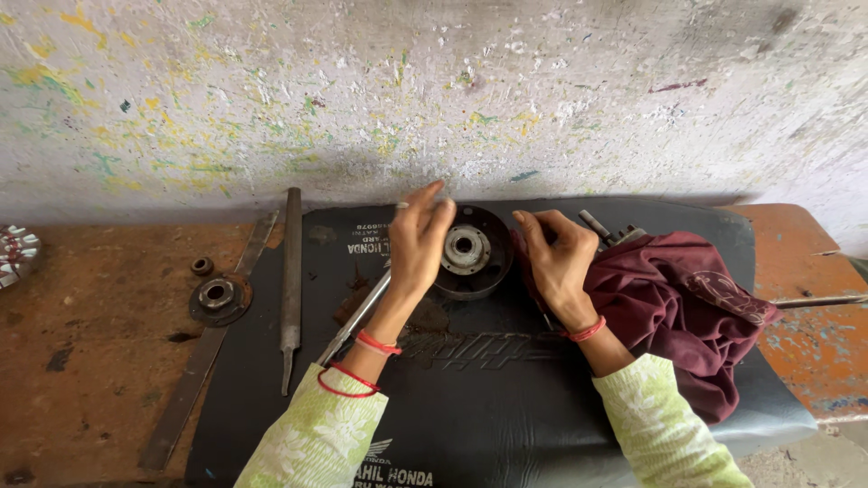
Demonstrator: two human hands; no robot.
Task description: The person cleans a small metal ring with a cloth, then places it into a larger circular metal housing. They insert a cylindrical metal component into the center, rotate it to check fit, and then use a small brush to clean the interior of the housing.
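Black metal drum (470,253) sits mid-frame on the bench (90,343); left hand (418,242) pinches a small pin above it, right hand (556,258), grip loosely curled and empty, touches a maroon cloth (669,307).

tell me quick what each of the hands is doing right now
Left hand: fingers pinched on a small thin part, too small to identify, above the round metal hub.
Right hand: loosely curled beside the hub, holding nothing visible.
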